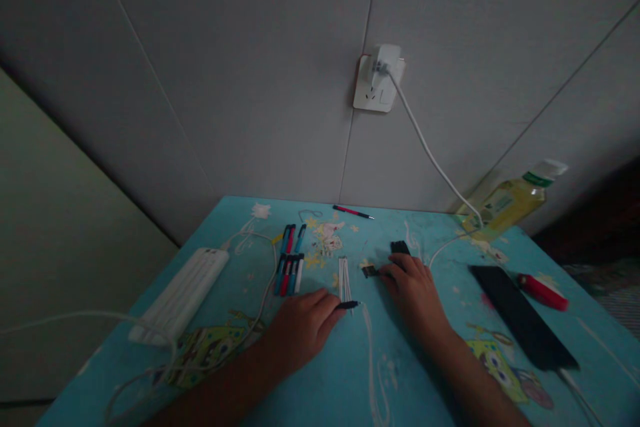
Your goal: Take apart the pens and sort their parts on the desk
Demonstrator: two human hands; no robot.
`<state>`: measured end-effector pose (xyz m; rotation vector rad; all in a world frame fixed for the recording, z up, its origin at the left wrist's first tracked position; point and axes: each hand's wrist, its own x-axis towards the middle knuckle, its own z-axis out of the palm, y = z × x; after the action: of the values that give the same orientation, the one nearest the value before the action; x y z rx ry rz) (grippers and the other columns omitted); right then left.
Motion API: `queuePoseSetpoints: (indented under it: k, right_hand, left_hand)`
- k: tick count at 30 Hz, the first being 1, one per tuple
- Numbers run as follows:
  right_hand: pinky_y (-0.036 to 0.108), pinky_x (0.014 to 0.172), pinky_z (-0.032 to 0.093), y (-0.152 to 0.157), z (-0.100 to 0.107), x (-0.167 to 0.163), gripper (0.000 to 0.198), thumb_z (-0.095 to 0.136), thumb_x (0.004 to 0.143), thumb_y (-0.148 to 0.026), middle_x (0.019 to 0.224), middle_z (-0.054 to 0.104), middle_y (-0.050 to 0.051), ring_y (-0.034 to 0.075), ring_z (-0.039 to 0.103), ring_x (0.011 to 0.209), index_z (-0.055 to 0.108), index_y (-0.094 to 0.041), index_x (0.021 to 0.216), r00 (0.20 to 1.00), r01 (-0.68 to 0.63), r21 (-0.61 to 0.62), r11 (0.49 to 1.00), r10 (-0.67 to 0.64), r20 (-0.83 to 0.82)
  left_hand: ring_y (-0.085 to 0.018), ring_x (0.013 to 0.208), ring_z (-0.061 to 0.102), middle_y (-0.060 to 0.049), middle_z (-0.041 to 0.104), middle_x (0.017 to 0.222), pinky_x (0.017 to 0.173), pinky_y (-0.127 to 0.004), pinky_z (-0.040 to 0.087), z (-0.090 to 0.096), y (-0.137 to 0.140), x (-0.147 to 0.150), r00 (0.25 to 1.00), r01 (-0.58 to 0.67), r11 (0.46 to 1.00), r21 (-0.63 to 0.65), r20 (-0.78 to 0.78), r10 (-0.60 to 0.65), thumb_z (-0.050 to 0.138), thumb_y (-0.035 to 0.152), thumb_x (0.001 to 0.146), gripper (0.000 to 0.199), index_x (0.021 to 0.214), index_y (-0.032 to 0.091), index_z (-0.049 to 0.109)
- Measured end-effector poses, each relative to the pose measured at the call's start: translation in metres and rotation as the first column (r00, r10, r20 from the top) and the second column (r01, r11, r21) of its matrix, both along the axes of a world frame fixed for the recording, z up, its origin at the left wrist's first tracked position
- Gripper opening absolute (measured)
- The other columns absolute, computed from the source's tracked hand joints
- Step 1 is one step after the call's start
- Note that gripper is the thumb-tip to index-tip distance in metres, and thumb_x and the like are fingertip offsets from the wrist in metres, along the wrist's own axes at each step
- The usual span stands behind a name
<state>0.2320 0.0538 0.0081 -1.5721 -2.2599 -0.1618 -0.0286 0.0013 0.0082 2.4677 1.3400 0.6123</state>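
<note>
My left hand [310,321] is closed in a pinch round a dark pen piece [349,305], whose thin end points right. Just beyond it, several thin white sticks like pen refills [343,275] lie side by side. To their right, my right hand [413,285] rests low on the table with its fingertips drawn together beside small black pieces [369,271]. What those fingertips hold, if anything, is too dark to tell. A black item [399,247] lies behind the right knuckles, partly hidden. Left of the refills are several blue, red and white pen parts [289,260] in two rows.
A red and black pen [353,212] lies near the wall. On the left are a white power strip [183,293] and loose cables. To the right stand a yellow liquid bottle [510,207], a plugged-in black phone [525,317] and a red object [543,292]. A charger [387,60] sits in the wall socket.
</note>
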Motion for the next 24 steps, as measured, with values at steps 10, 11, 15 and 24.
queuePoseSetpoints:
  k: [10, 11, 15, 24]
  right_hand:
    - [0.045, 0.090, 0.045, 0.002, 0.000, 0.001, 0.014, 0.059, 0.092, -0.019, 0.119, 0.062, 0.009, 0.030, 0.055, 0.109, 0.071, -0.025, 0.097, 1.000, 0.001, 0.000, 1.000, -0.001, 0.004]
    - [0.045, 0.089, 0.045, 0.002, -0.001, 0.001, 0.015, 0.059, 0.092, -0.019, 0.118, 0.062, 0.009, 0.030, 0.055, 0.109, 0.071, -0.025, 0.098, 1.000, -0.003, 0.004, 1.000, 0.003, -0.001]
    - [0.045, 0.086, 0.045, 0.003, -0.004, 0.002, 0.016, 0.059, 0.090, -0.017, 0.116, 0.063, 0.009, 0.030, 0.056, 0.107, 0.070, -0.025, 0.098, 1.000, -0.007, 0.007, 1.000, 0.007, -0.013]
    - [0.046, 0.088, 0.047, 0.005, 0.006, 0.006, 0.010, 0.061, 0.089, -0.022, 0.109, 0.068, 0.009, 0.029, 0.060, 0.102, 0.071, -0.023, 0.087, 0.970, -0.055, -0.043, 0.998, 0.044, -0.238]
  left_hand:
    - [-0.020, 0.090, 0.065, -0.004, 0.066, 0.098, 0.081, -0.033, 0.052, -0.009, 0.006, -0.002, 0.996, -0.032, 0.999, -0.001, 0.085, 0.032, 0.051, 0.031, 0.100, 0.022, 0.119, 0.022, 0.059]
    - [-0.020, 0.089, 0.065, -0.004, 0.067, 0.097, 0.081, -0.033, 0.052, -0.009, 0.006, -0.003, 0.996, -0.034, 0.999, -0.006, 0.088, 0.034, 0.052, 0.032, 0.099, 0.020, 0.115, 0.022, 0.060]
    - [-0.018, 0.082, 0.065, -0.002, 0.065, 0.089, 0.075, -0.029, 0.051, -0.008, 0.006, -0.003, 0.998, -0.013, 0.999, -0.031, 0.066, 0.015, 0.052, 0.033, 0.100, 0.016, 0.101, 0.020, 0.063]
    - [-0.018, 0.079, 0.064, -0.003, 0.064, 0.086, 0.071, -0.030, 0.049, -0.008, 0.006, -0.002, 0.999, -0.017, 1.000, 0.011, 0.036, 0.017, 0.045, 0.033, 0.103, 0.024, 0.101, 0.020, 0.065]
